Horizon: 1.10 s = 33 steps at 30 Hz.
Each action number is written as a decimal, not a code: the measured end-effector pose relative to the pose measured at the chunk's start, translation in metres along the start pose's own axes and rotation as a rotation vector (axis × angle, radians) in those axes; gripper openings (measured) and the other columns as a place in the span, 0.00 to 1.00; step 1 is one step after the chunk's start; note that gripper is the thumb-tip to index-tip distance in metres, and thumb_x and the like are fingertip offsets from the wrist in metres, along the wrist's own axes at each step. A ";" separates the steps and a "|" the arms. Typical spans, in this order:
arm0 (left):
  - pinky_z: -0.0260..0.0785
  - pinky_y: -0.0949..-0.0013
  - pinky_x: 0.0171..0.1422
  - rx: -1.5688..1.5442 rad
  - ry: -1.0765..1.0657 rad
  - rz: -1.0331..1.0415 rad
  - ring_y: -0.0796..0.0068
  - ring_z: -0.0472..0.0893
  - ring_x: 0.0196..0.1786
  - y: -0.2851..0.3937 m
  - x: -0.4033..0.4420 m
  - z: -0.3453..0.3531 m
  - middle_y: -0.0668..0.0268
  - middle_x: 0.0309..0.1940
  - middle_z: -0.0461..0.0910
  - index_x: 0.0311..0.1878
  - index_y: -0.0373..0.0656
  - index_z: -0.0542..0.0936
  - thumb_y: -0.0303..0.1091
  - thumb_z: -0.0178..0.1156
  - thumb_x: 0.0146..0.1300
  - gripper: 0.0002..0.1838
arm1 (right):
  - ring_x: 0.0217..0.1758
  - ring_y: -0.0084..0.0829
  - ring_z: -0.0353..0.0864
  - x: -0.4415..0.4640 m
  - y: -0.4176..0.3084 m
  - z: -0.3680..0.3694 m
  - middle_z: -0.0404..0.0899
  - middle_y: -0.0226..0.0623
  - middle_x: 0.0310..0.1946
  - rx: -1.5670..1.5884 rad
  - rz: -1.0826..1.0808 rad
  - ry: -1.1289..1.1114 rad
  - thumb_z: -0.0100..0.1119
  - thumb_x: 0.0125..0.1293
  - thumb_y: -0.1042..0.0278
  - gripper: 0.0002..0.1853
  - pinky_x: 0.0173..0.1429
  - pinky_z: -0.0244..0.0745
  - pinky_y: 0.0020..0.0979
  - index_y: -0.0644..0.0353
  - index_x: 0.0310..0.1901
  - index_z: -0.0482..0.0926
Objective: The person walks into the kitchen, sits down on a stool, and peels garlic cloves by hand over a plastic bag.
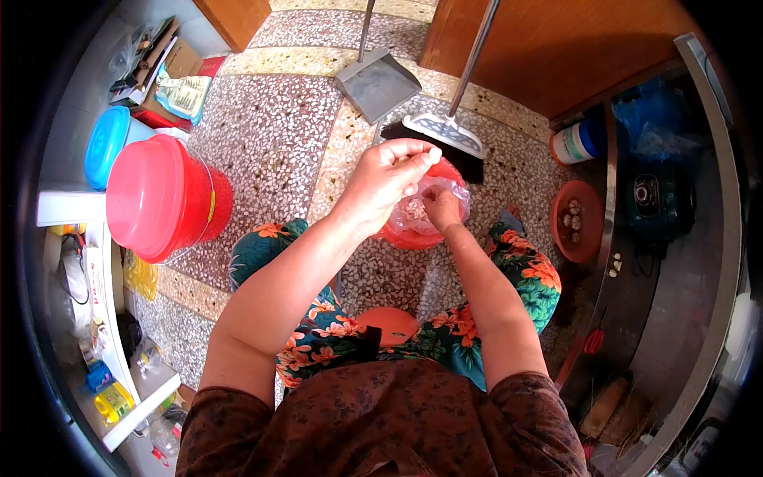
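Observation:
My left hand (389, 184) is raised above the near-left side of a red bin (412, 240), with thumb and forefinger pinched on a small whitish piece that looks like a garlic clove (434, 155). Lower down, my right hand (443, 209) is inside the bin's mouth, its fingers closed together; what they hold, if anything, is hidden. A clear plastic bag (463, 199) lines the bin, and pale pinkish scraps that look like peelings (413, 210) lie in it. The bin stands on the floor between my knees.
An orange bowl (586, 238) with several garlic bulbs (572, 220) sits right, near loose cloves (615, 265) on a shelf edge. A broom (445, 133) and grey dustpan (377, 86) stand ahead. Left is a lidded red bucket (208, 200). Shelves flank both sides.

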State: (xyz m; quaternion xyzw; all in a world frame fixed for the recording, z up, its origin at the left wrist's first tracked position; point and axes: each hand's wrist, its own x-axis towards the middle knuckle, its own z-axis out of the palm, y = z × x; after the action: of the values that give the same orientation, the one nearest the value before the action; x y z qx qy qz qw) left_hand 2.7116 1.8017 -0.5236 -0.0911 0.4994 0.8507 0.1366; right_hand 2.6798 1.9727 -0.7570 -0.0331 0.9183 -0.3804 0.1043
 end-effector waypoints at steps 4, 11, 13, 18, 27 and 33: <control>0.58 0.83 0.30 0.009 -0.003 -0.023 0.89 0.66 0.27 -0.001 0.001 0.003 0.73 0.33 0.77 0.45 0.35 0.78 0.28 0.57 0.66 0.08 | 0.35 0.45 0.81 -0.004 -0.035 -0.029 0.81 0.47 0.31 0.126 0.057 -0.060 0.59 0.56 0.70 0.07 0.41 0.75 0.39 0.62 0.34 0.80; 0.58 0.83 0.30 0.069 -0.016 -0.043 0.89 0.66 0.27 -0.008 0.003 0.006 0.72 0.34 0.77 0.46 0.35 0.78 0.28 0.56 0.67 0.09 | 0.26 0.18 0.73 -0.045 -0.130 -0.129 0.73 0.26 0.25 0.705 -0.041 -0.113 0.54 0.68 0.71 0.05 0.32 0.71 0.23 0.64 0.36 0.74; 0.58 0.83 0.30 0.093 -0.017 -0.035 0.89 0.66 0.27 -0.010 0.004 0.009 0.72 0.33 0.76 0.47 0.34 0.77 0.27 0.55 0.67 0.09 | 0.28 0.18 0.73 -0.052 -0.139 -0.146 0.73 0.27 0.26 0.781 -0.066 -0.086 0.54 0.68 0.72 0.04 0.34 0.71 0.23 0.64 0.37 0.73; 0.58 0.83 0.29 0.155 -0.031 -0.009 0.88 0.64 0.26 -0.019 0.010 0.012 0.71 0.31 0.75 0.48 0.32 0.77 0.27 0.54 0.67 0.10 | 0.30 0.19 0.74 -0.062 -0.147 -0.159 0.74 0.29 0.27 0.917 -0.171 -0.065 0.53 0.68 0.74 0.04 0.37 0.72 0.23 0.63 0.36 0.71; 0.70 0.75 0.52 0.563 -0.058 0.281 0.74 0.79 0.44 -0.030 0.016 0.021 0.61 0.42 0.81 0.45 0.33 0.81 0.22 0.57 0.63 0.09 | 0.27 0.15 0.73 -0.068 -0.143 -0.157 0.74 0.25 0.24 0.941 -0.109 0.033 0.59 0.65 0.73 0.06 0.32 0.71 0.20 0.64 0.32 0.73; 0.72 0.75 0.48 0.700 -0.107 0.481 0.74 0.80 0.43 -0.023 0.012 0.031 0.60 0.40 0.80 0.44 0.34 0.81 0.22 0.59 0.61 0.09 | 0.29 0.15 0.74 -0.069 -0.141 -0.159 0.74 0.25 0.26 0.967 -0.126 0.047 0.58 0.65 0.74 0.05 0.34 0.72 0.20 0.65 0.33 0.74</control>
State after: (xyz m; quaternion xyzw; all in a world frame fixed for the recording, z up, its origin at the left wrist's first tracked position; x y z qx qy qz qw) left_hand 2.7070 1.8414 -0.5313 0.1243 0.7571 0.6412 -0.0173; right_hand 2.7106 1.9921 -0.5364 -0.0280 0.6347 -0.7696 0.0638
